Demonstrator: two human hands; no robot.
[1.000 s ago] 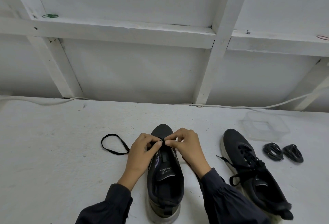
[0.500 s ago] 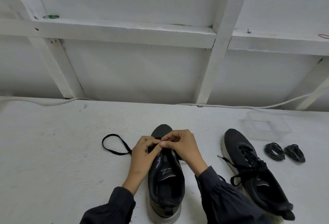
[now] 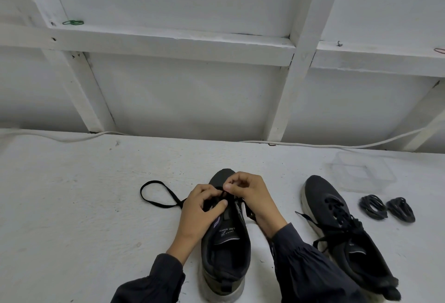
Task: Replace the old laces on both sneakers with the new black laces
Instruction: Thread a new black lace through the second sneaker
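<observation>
Plain workshop-style bench. Rough white-painted table (image 3: 72,206). White timber-framed wall (image 3: 168,45) at 12 o'clock, white cable (image 3: 337,145) along its foot. Green rubber band (image 3: 73,22) on ledge at 10 o'clock. Clear plastic box (image 3: 361,172) at 2 o'clock.

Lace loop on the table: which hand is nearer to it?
Left. The left hand sits just right of the lace loop, at the sneaker's eyelets; the right hand lies farther right, past it, pinching lace.

Two lace bundles (image 3: 387,208) lie right of the laced sneaker (image 3: 346,233).
</observation>
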